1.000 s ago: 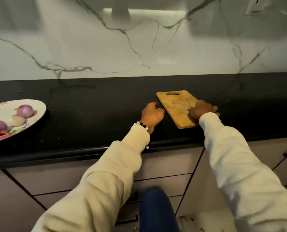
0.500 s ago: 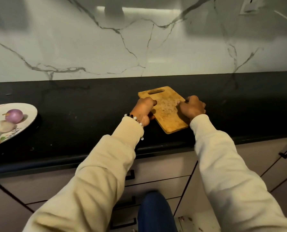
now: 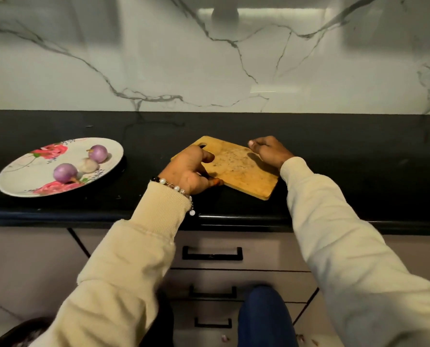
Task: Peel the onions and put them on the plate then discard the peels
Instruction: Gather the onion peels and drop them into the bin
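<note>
A floral plate [image 3: 13,181] sits on the black counter at the left. On it lie two peeled purple onions [image 3: 98,153] [image 3: 65,172] and a pale one [image 3: 88,164] between them. A wooden cutting board [image 3: 239,169], speckled with small peel bits, lies at an angle in the middle of the counter. My left hand [image 3: 188,171] grips the board's left edge near its handle hole. My right hand [image 3: 269,151] curls over the board's far right edge.
The black counter [image 3: 346,151] runs the full width below a marble wall. Under it are drawers with black handles [image 3: 212,254]. A few scraps lie on the floor [image 3: 224,338] by my blue-trousered leg.
My left hand went from beside the board to gripping its left edge. Both hands have turned the board, which now sits closer to the plate and the counter's front.
</note>
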